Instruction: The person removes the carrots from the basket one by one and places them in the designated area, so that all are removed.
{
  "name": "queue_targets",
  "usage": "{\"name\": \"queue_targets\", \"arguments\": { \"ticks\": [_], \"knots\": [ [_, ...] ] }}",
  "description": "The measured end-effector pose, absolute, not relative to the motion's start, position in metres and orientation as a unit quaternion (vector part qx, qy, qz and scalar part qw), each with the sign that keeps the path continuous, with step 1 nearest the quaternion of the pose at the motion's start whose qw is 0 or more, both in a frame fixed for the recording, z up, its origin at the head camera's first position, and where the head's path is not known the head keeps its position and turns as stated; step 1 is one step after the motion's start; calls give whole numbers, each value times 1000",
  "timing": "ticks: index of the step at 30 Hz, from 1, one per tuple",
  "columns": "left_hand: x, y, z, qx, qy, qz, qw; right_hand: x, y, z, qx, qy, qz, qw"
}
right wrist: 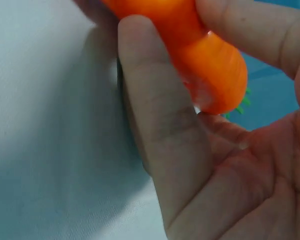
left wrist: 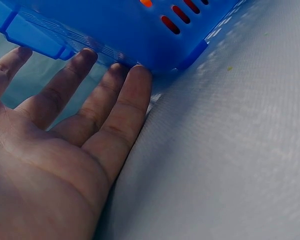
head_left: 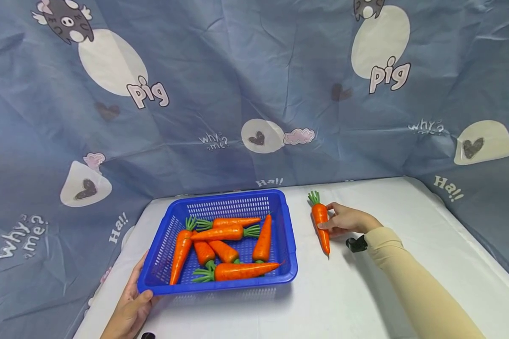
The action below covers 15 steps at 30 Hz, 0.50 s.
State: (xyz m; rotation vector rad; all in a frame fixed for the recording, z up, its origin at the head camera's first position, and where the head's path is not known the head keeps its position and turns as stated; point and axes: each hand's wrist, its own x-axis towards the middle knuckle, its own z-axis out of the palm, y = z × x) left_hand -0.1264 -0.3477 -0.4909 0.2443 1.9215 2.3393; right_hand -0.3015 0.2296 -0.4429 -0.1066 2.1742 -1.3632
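Note:
My right hand (head_left: 343, 220) grips a carrot (head_left: 320, 217) by its thick middle, thumb on one side and fingers on the other. The carrot's green stem stub points to the back and its thin tip to the front. In the right wrist view its orange body (right wrist: 217, 70) lies between thumb and fingers, close over the white surface. My left hand (head_left: 132, 303) holds the near left corner of a blue plastic basket (head_left: 216, 286), thumb at the rim. Its fingertips (left wrist: 138, 75) touch the outer wall in the left wrist view. Several carrots (head_left: 226, 232) lie in the basket.
A white cloth (head_left: 322, 301) covers the table under the basket. Blue printed fabric (head_left: 254, 94) hangs behind and along both sides. A black wrist device (head_left: 357, 244) shows under the right wrist.

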Motion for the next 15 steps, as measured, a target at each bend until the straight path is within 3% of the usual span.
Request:
{"name": "queue_targets", "arguments": {
  "ticks": [9,15],
  "knots": [
    [-128,-349,-492,83,638,764,43,-305,232,-447,-50,807,-509,295],
    [-130,-350,-495,85,642,761,43,-304,232,-450,-53,830,-483,273]
  ]
}}
